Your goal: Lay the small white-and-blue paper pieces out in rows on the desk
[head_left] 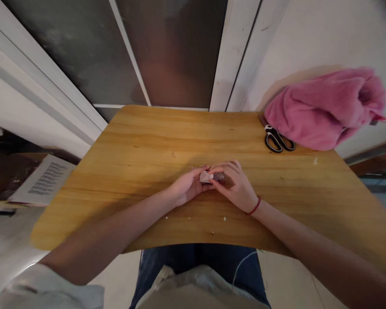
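A small pale object (pixel 206 176) with a darker, greyish end sits between my two hands above the middle of the wooden table. It is too small to name. My left hand (pixel 187 187) cups it from the left, the thumb along its far side and the fingers partly beneath. From the right, my right hand (pixel 235 182) pinches it between thumb and fingertips; a red band circles that wrist. Parts of the object are hidden by the fingers.
Black-handled scissors (pixel 278 139) lie at the table's back right, their blades partly under a pink plush item (pixel 328 107). Small white crumbs (pixel 224 219) dot the wooden table (pixel 148 146). A printed cardboard box (pixel 43 180) stands beyond the left edge. A glass-panelled door (pixel 173 51) rises behind.
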The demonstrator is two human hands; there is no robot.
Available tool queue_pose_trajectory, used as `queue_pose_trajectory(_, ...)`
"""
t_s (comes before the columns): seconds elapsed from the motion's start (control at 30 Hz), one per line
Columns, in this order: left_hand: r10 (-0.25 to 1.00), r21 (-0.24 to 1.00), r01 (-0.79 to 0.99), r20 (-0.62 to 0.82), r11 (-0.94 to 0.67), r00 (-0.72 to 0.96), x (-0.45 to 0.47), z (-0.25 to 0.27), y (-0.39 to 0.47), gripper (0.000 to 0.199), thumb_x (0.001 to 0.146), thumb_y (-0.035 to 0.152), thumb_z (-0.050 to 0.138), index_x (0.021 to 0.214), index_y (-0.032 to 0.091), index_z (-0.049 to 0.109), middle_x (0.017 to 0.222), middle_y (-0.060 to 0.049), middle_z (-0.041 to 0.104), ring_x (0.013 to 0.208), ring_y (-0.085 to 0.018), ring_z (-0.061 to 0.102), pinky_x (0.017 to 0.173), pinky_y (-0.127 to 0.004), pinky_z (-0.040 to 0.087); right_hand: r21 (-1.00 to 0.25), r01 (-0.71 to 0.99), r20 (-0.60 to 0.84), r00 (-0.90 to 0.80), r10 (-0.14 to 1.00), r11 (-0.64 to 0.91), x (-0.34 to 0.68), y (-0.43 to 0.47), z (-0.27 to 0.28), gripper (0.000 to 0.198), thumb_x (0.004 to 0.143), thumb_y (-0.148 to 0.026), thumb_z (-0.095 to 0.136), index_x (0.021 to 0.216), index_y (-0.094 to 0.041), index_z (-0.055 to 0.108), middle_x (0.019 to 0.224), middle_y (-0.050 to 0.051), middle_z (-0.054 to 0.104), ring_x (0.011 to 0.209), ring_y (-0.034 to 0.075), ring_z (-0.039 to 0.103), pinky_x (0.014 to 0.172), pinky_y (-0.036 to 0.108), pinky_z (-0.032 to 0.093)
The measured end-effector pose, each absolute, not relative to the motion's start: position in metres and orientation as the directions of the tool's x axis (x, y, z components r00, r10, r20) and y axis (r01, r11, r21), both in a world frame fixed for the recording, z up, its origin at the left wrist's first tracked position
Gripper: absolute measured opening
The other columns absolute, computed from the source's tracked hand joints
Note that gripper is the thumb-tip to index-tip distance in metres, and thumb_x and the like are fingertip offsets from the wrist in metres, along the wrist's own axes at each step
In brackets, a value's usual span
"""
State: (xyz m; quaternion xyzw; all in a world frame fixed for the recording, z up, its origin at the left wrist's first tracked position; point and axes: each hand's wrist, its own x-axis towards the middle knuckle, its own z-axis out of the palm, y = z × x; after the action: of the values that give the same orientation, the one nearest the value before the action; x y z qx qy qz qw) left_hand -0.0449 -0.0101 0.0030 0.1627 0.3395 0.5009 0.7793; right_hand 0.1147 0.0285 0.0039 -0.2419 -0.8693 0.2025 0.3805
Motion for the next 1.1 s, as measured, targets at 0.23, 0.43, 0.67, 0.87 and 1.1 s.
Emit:
queue_pose_trajectory(0.23,0.910,0.651,-0.637,-0.284,0.414,0.301,-0.0494,0.0021,-0.0095,0.024,0.076,0.001,0.046,0.088,0.011,0.063,0.086,-0.005,0.065,0.083,-0.014,0.062,0.083,-0.029,0.048,-0.511,0.297,0.539,-0.620,0.570,0.806,0.1165,0.0299,0.0041,0.006,0.084,-0.020,0.058,0.088,-0.023,0.060,0.098,0.002,0.065,0.095,0.018,0.058,0.088,0.039,0.039)
queue_pose_trajectory(0.43,0.918,0.649,-0.650,-0.296,0.396,0.264,-0.0523,0.0013,-0.0080,0.028,0.071,-0.001,0.043,0.087,0.011,0.064,0.085,-0.006,0.066,0.082,-0.016,0.063,0.082,-0.030,0.049,-0.494,0.321,0.554,-0.600,0.577,0.808,0.1187,0.0311,0.0031,0.005,0.084,-0.020,0.058,0.087,-0.023,0.062,0.098,0.005,0.061,0.098,0.020,0.054,0.091,0.041,0.039)
queue_pose_trajectory(0.67,0.918,0.647,-0.653,-0.306,0.394,0.252,-0.0530,0.0023,-0.0073,0.026,0.072,0.000,0.047,0.089,0.011,0.064,0.088,-0.007,0.067,0.082,-0.015,0.064,0.086,-0.031,0.048,-0.487,0.363,0.535,-0.595,0.599,0.795,0.1211,0.0318,0.0008,0.005,0.084,-0.022,0.059,0.088,-0.021,0.062,0.101,0.007,0.058,0.101,0.020,0.050,0.093,0.040,0.038)
queue_pose_trajectory(0.87,0.910,0.676,-0.610,-0.291,0.414,0.295,-0.0497,0.0022,-0.0115,0.022,0.075,0.004,0.052,0.093,0.013,0.060,0.088,-0.008,0.068,0.086,-0.018,0.066,0.082,-0.029,0.046,-0.457,0.350,0.498,-0.661,0.561,0.818,0.1201,0.0300,0.0006,0.021,0.083,-0.027,0.061,0.103,-0.022,0.058,0.109,0.006,0.058,0.104,0.021,0.049,0.093,0.041,0.037)
queue_pose_trajectory(1.1,0.895,0.670,-0.593,-0.345,0.447,0.284,-0.0472,0.0053,-0.0142,0.022,0.074,0.002,0.052,0.091,0.014,0.059,0.086,-0.005,0.065,0.086,-0.015,0.063,0.089,-0.032,0.044,-0.457,0.320,0.483,-0.694,0.534,0.830,0.1176,0.0298,0.0005,0.018,0.084,-0.024,0.058,0.102,-0.021,0.059,0.103,0.004,0.063,0.097,0.021,0.048,0.090,0.038,0.039)
